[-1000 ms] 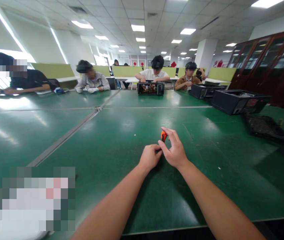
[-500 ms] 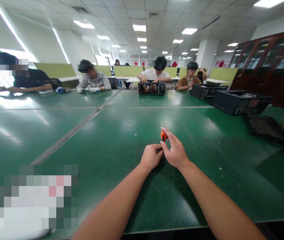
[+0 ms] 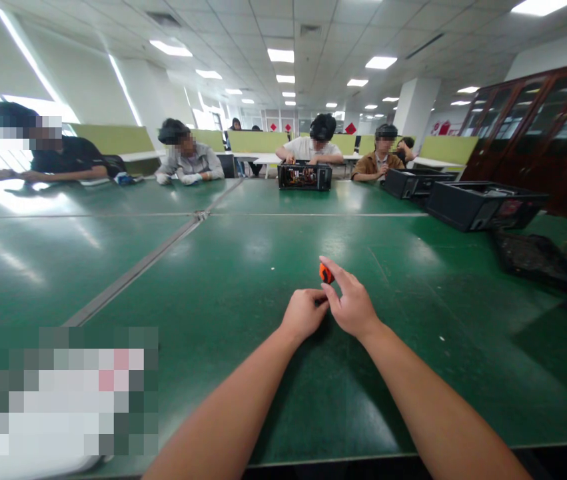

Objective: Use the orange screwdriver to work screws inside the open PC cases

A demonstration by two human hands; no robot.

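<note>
Over the green table, the fingers and thumb of my right hand (image 3: 356, 305) close around the orange and black handle of what looks like a screwdriver (image 3: 326, 273). The handle stands roughly upright, with its rounded end up; the lower part is hidden behind my hands. Just below and to the left, my left hand (image 3: 305, 312) is closed in a pinch close to the table. Whatever lies in its fingers is hidden. The two hands touch or nearly touch at the fingertips.
The green table (image 3: 203, 280) has a grey cable channel (image 3: 148, 257) across it. Open black computer cases (image 3: 483, 205) and a dark panel (image 3: 533, 257) stand at right. Across the table, a person works at another case (image 3: 304, 177). A blurred white object (image 3: 58, 413) lies front left.
The screwdriver handle and my right fingertips have shifted very slightly, and both hands keep their grip. The whole view has moved a little to the right.
</note>
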